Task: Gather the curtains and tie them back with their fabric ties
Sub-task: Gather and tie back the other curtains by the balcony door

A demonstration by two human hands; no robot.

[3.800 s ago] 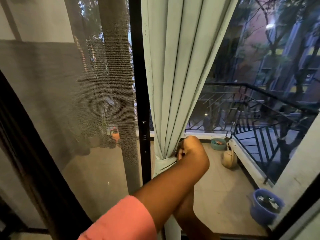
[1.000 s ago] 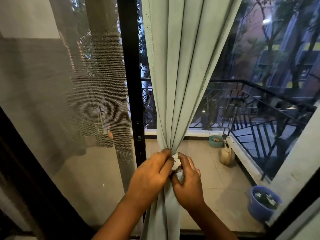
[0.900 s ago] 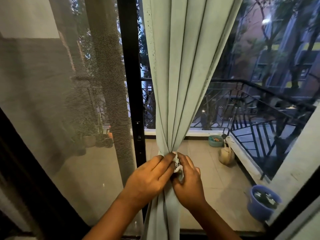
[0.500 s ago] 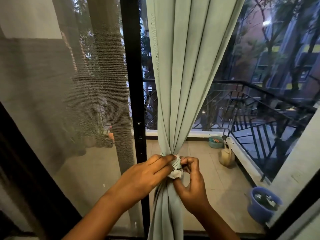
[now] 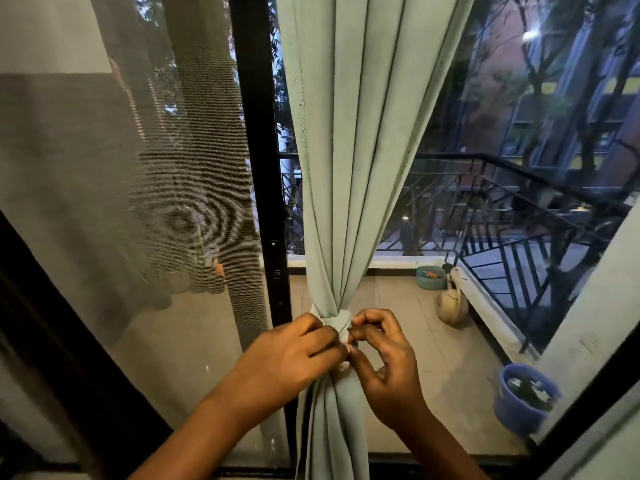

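A pale green curtain (image 5: pixel 360 140) hangs in front of the window, gathered into a narrow bundle at waist height. A fabric tie (image 5: pixel 334 322) of the same green wraps round the bundle there. My left hand (image 5: pixel 294 355) grips the tie from the left, fingers curled against the bundle. My right hand (image 5: pixel 384 355) pinches the tie's end from the right, fingertips meeting those of the left at the knot. Below the hands the curtain falls on in folds.
A black window frame post (image 5: pixel 259 168) stands just left of the curtain, with a mesh screen (image 5: pixel 138 202) beyond it. Outside lies a tiled balcony with a black railing (image 5: pixel 519 209), a blue bucket (image 5: pixel 523 398), a tan kettle (image 5: pixel 452 304) and a teal bowl (image 5: pixel 430 277).
Both hands came together at the front of the bundle and worked the tie's ends. The right hand has shifted from beneath the knot to its right side, and the tie now shows above the fingers.
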